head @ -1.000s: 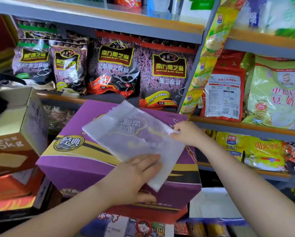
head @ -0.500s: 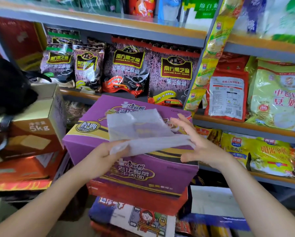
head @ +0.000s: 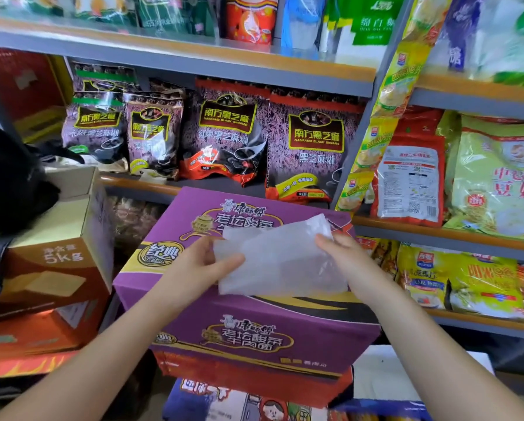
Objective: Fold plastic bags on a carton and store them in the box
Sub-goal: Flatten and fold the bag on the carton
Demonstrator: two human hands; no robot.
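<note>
A translucent white plastic bag (head: 280,262), folded into a flat strip, is held just above the top of the purple noodle carton (head: 248,332). My left hand (head: 200,265) pinches its left end between thumb and fingers. My right hand (head: 342,256) grips its right side, fingers behind the plastic and thumb on the front. The bag's lower edge hangs over the carton's front top edge. A brown cardboard box (head: 60,253) marked 5kg stands to the left with its top flap raised.
Grey shelves (head: 193,65) behind hold dark sesame-paste packs (head: 224,138) and green and yellow food bags (head: 494,177). A black bag (head: 8,177) rests on the brown box. More cartons are stacked under the purple one.
The bag lay spread flat on the carton; it has been folded over into a narrower strip and lifted. My right hand went from open beside it to gripping its right side.
</note>
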